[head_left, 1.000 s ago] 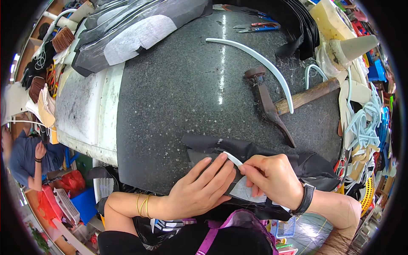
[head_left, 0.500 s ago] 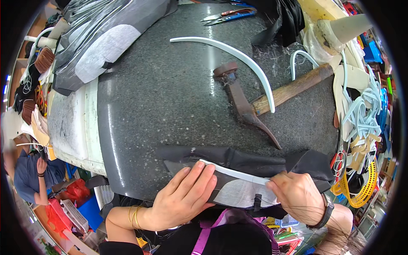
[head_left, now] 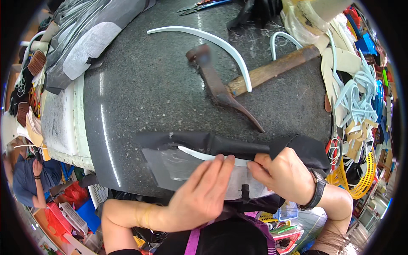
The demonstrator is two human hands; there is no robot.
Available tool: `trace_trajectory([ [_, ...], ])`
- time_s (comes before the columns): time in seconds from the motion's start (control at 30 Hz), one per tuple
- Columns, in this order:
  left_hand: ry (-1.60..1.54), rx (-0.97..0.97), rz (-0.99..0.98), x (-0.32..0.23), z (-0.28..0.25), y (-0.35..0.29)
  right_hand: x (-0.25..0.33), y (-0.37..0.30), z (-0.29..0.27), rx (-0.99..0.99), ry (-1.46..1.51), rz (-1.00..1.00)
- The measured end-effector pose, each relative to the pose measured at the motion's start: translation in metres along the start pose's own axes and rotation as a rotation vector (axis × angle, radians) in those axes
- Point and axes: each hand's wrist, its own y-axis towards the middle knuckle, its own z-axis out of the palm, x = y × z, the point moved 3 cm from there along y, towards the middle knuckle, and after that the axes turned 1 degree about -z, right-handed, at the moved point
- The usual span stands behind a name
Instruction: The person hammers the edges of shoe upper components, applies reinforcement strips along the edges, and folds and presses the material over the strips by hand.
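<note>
A dark, speckled worktop [head_left: 144, 102] is streaked by reflected light [head_left: 109, 144] and edged on the left by a pale, stained surface [head_left: 59, 123].

The narrow strip [head_left: 192, 154] is white, set against smooth black material [head_left: 238, 145] that carries a whitish patch [head_left: 258, 190]. The worktop [head_left: 140, 102] is dark grey with paler speckles, and the curved strip [head_left: 214, 41] on it is pale blue-white. The hammer [head_left: 213, 83] pairs rusty brown metal with a tan wooden handle [head_left: 280, 68]; the basket [head_left: 369, 172] is yellow, the strap [head_left: 193, 240] purple.
</note>
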Motion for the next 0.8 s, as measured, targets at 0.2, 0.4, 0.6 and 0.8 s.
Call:
trace_trajectory([
  [0.2, -0.088, -0.168, 0.186, -0.004, -0.003, 0.011, -0.007, -0.005, 0.003, -0.061, 0.003, -0.112],
  [0.4, 0.14, 0.303, 0.526, 0.009, -0.044, 0.033, -0.011, -0.05, 0.003, 0.033, -0.179, -0.078],
  [0.6, -0.103, 0.228, 0.395, 0.013, -0.02, 0.017, -0.031, -0.054, 0.007, -0.065, -0.019, -0.014],
  [0.8, -0.049, 0.142, 0.223, -0.01, -0.008, 0.015, -0.04, -0.05, 0.003, 0.001, 0.105, -0.006],
])
